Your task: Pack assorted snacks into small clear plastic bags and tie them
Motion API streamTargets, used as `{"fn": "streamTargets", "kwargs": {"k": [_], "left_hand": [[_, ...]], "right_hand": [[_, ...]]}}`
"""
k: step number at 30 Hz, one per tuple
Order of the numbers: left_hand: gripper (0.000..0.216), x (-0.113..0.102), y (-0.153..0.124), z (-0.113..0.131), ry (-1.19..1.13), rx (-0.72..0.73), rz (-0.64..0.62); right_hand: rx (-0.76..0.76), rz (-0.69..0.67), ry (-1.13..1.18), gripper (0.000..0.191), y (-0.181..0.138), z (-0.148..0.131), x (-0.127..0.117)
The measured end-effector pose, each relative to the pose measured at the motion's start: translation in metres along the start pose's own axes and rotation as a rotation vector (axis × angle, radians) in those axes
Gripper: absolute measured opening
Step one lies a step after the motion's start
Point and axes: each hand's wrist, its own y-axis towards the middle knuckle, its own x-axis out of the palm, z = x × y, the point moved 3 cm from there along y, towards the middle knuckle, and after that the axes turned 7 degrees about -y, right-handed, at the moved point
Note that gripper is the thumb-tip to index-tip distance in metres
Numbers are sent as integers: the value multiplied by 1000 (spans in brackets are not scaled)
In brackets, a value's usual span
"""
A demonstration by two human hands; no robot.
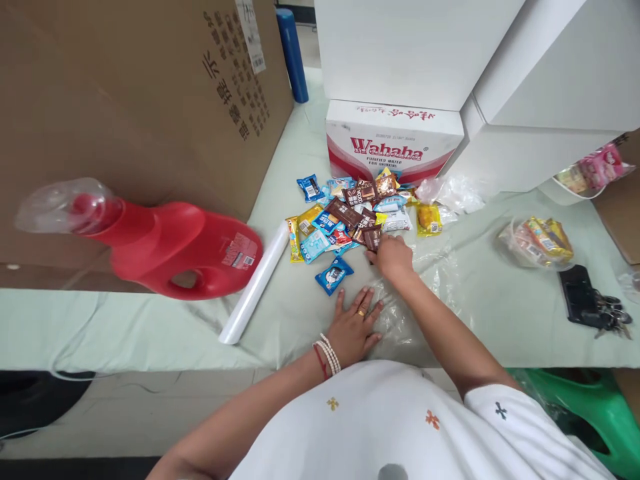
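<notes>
A loose pile of small wrapped snack packets (345,212) in blue, brown, yellow and red lies on the cloth-covered table. At the pile's near right edge, my right hand (395,257) is closed with its fingertips on a brown snack packet (372,238); the thumb side is partly hidden. My left hand (354,327) rests flat with fingers spread, partly on a clear plastic bag (400,317), and holds nothing. Just beyond its fingertips is a separate blue packet (334,275). A yellow packet (429,220) sits right of the pile.
A white Wahaha carton (393,143) stands behind the pile. Leftward are a white roll (255,287), a red jug (185,250) and a large cardboard box (150,87). On the right are a snack-filled bowl (510,250), a phone (577,293) and keys (610,313).
</notes>
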Motion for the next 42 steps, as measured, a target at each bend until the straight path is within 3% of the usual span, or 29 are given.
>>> {"fn": "streamTargets", "kwargs": {"k": [4,6,10,14,17,20,23,26,29,31,34,36,40,42], "left_hand": [[66,3,-4,-4,-41,24,27],[66,5,-5,-4,-53,30,43],[65,5,-4,-4,-65,32,59],[69,3,-4,-5,-89,9,70],[77,2,-5,-5,-99,-26,90],[85,3,-6,-4,-103,-65,112],[91,2,-7,-5,-115,-95,112],[90,-2,-7,-6,-131,-107,104],[87,-5,-6,-8,-147,-123,110],[87,-7,-6,-9,-151,-135,112],[87,-9,-5,-13,-152,-149,104],[88,-11,-5,-16,-159,-159,104],[72,-19,-3,-19,-202,-178,156],[58,-22,0,-16,-195,-206,214]], "right_hand": [[154,58,119,42,-1,32,-12],[146,76,213,45,7,35,-28],[-16,101,194,52,42,-13,-55],[-164,-29,-8,58,76,-71,-52],[-213,-40,-90,47,84,-82,-50],[-229,66,-114,45,70,-60,-68],[-299,144,-41,45,33,-12,-99],[-438,-58,66,30,-13,41,-110],[-561,-322,11,22,-46,77,-84],[-585,-376,-93,24,-54,87,-56],[-597,-293,-148,46,-54,91,-21],[-630,-210,-97,56,-54,92,-12],[-819,-153,65,48,-63,96,-11],[-883,-167,64,55,-67,97,-7]]}}
